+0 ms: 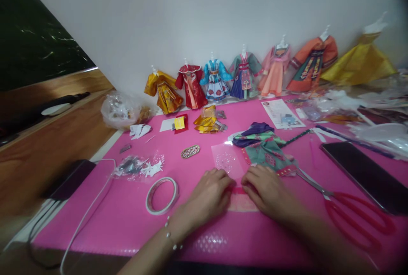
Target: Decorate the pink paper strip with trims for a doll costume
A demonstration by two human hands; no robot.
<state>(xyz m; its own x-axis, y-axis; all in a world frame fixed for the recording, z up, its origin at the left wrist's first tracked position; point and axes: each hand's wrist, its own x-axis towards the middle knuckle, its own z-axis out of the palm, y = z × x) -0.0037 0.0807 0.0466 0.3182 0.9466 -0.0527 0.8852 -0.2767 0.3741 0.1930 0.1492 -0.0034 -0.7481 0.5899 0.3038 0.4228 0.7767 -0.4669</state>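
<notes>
Both my hands rest on the pink mat (127,215) near its front edge. My left hand (208,196) and my right hand (266,190) press their fingertips on a small pink paper strip (238,191) lying on a pale pink sheet (242,203). Just beyond my right hand lies a green, purple and red paper doll garment (266,147). A clear sheet of small stickers (227,160) sits beyond my left hand.
Red scissors (353,213) lie right of my right hand, a dark phone (366,175) beyond them. A tape roll (161,195) lies to the left. Several paper doll dresses (216,79) stand along the wall. Plastic bags (121,111), an instruction leaflet (282,114), a white cable (86,215).
</notes>
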